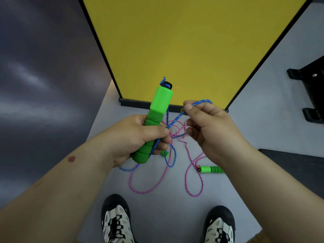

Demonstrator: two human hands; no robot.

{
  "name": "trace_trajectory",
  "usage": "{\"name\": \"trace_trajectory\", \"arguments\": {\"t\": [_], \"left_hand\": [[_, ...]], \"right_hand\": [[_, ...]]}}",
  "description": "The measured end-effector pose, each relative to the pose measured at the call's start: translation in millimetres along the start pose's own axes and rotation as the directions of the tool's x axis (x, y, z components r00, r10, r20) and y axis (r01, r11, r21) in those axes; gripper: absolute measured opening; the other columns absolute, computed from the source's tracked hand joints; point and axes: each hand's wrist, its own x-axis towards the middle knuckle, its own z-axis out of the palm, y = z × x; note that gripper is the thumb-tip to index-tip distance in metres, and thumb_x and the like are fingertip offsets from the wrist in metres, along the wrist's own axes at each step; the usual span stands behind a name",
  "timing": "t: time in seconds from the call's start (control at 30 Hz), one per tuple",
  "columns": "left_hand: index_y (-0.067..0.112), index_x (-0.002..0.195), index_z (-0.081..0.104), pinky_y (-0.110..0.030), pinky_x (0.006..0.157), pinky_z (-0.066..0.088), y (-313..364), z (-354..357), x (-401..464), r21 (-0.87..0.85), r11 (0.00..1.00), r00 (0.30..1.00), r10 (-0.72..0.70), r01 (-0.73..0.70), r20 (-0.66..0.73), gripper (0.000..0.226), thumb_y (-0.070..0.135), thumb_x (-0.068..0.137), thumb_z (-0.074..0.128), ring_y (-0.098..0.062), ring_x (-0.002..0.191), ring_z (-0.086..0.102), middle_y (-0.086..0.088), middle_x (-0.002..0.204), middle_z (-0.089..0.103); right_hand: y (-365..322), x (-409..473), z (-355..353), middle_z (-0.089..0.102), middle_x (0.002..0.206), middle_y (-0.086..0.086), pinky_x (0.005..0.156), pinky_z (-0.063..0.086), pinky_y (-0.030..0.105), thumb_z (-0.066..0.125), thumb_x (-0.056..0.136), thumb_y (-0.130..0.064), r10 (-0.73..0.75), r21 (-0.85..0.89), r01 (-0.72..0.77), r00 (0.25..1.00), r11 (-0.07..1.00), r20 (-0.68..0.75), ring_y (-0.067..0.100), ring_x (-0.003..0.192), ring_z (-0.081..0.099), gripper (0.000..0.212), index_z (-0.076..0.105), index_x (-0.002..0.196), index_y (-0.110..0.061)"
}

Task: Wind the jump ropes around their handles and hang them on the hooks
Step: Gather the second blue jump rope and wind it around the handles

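Fingers of the left hand (138, 137) curl round a green handle (154, 123). Right hand (210, 127) pinches the blue rope (177, 117); a pink rope (157, 188) lies on the floor (175, 216)

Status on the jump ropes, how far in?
Done: nothing visibly; no rope is wound, and no hooks are in view. In hand: the left hand grips a green handle; the right hand pinches the blue rope. Left: the pink rope and another green handle lie loose on the floor.
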Motion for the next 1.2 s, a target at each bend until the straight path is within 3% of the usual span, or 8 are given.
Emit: {"name": "trace_trajectory", "arguments": {"t": [0.13, 0.4, 0.57, 0.7, 0.83, 0.97, 1.07, 1.2], "left_hand": [[0.003, 0.102, 0.068, -0.026, 0.062, 0.058, -0.1, -0.4, 0.1, -0.002, 1.000, 1.000, -0.008, 0.008, -0.002, 0.013, 0.012, 0.091, 0.069, -0.016, 0.068, 0.069, -0.007, 0.079, 0.074], [0.004, 0.104, 0.069, -0.026, 0.063, 0.056, 0.4, -0.7, -0.9, 0.009, 1.000, 1.000, -0.005, 0.005, -0.004, 0.015, 0.012, 0.092, 0.069, -0.016, 0.070, 0.070, -0.006, 0.080, 0.075], [0.004, 0.102, 0.068, -0.025, 0.061, 0.057, 0.6, -0.6, -1.4, -0.011, 1.000, 1.000, -0.008, 0.008, -0.002, 0.014, 0.012, 0.091, 0.069, -0.016, 0.069, 0.069, -0.007, 0.080, 0.074], [0.005, 0.100, 0.068, -0.026, 0.063, 0.057, 0.8, -0.7, -1.9, -0.010, 1.000, 1.000, -0.010, 0.010, 0.011, 0.011, 0.011, 0.091, 0.069, -0.017, 0.069, 0.069, -0.007, 0.080, 0.074], [0.006, 0.102, 0.067, -0.027, 0.064, 0.058, 1.2, -0.8, -1.7, -0.011, 1.000, 1.000, -0.010, 0.010, 0.004, 0.012, 0.012, 0.091, 0.069, -0.016, 0.070, 0.070, -0.007, 0.081, 0.075], [0.006, 0.100, 0.070, -0.027, 0.064, 0.058, 1.6, -1.1, -1.9, 0.008, 1.000, 1.000, -0.010, 0.010, 0.008, 0.009, 0.012, 0.093, 0.068, -0.016, 0.070, 0.071, -0.006, 0.081, 0.075], [0.007, 0.099, 0.069, -0.026, 0.063, 0.057, 1.2, -0.3, -1.9, 0.008, 1.000, 1.000, -0.018, 0.018, 0.005, 0.007, 0.012, 0.093, 0.067, -0.016, 0.070, 0.071, -0.006, 0.081, 0.075], [0.007, 0.099, 0.068, -0.028, 0.064, 0.057, 1.1, -1.0, -1.5, 0.006, 1.000, 1.000, -0.019, 0.019, 0.005, 0.008, 0.011, 0.093, 0.068, -0.016, 0.070, 0.070, -0.006, 0.081, 0.075]], "right_hand": [[-3.8, 2.3, -4.0, 0.070, 0.092, -0.007, 0.059, 0.049, 0.025, 0.070, 0.093, -0.019, -0.002, 0.038, 0.005, 0.997, 0.999, -0.077, 0.011, 0.065, 0.055, 0.006, 0.074, 0.094, -0.015], [6.6, -6.0, 5.0, 0.067, 0.086, 0.001, 0.060, 0.048, 0.024, 0.071, 0.090, -0.022, 0.153, -0.101, -0.136, 0.970, 0.985, 0.188, 0.008, 0.063, 0.056, 0.008, 0.074, 0.094, -0.015], [1.6, 0.1, 1.3, 0.069, 0.081, -0.006, 0.060, 0.049, 0.025, 0.070, 0.093, -0.021, 0.067, -0.013, -0.067, 0.998, 0.998, 0.019, 0.009, 0.064, 0.055, 0.006, 0.073, 0.088, -0.018], [-5.3, 4.1, -4.4, 0.067, 0.088, -0.001, 0.060, 0.049, 0.026, 0.071, 0.092, -0.024, 0.023, 0.050, -0.019, 0.996, 0.999, -0.086, 0.012, 0.066, 0.055, 0.009, 0.073, 0.096, -0.016], [-3.6, -1.6, -0.5, 0.070, 0.089, 0.000, 0.060, 0.049, 0.025, 0.070, 0.091, -0.023, 0.085, 0.021, -0.087, 0.994, 0.996, 0.065, 0.010, 0.062, 0.056, 0.005, 0.072, 0.091, -0.018], [1.9, -8.0, 4.4, 0.067, 0.079, -0.004, 0.062, 0.048, 0.024, 0.069, 0.092, -0.016, 0.167, -0.120, -0.141, 0.954, 0.983, 0.248, 0.007, 0.062, 0.056, 0.007, 0.075, 0.092, -0.019], [3.9, -6.5, 3.7, 0.067, 0.075, -0.008, 0.060, 0.048, 0.023, 0.068, 0.092, -0.013, 0.140, -0.128, -0.115, 0.968, 0.985, 0.209, 0.006, 0.060, 0.055, 0.008, 0.075, 0.092, -0.017], [0.0, -1.5, 0.6, 0.071, 0.092, -0.010, 0.058, 0.048, 0.022, 0.068, 0.093, -0.013, 0.063, -0.023, -0.062, 0.995, 0.998, 0.076, 0.008, 0.061, 0.053, 0.010, 0.071, 0.084, -0.016]]}}
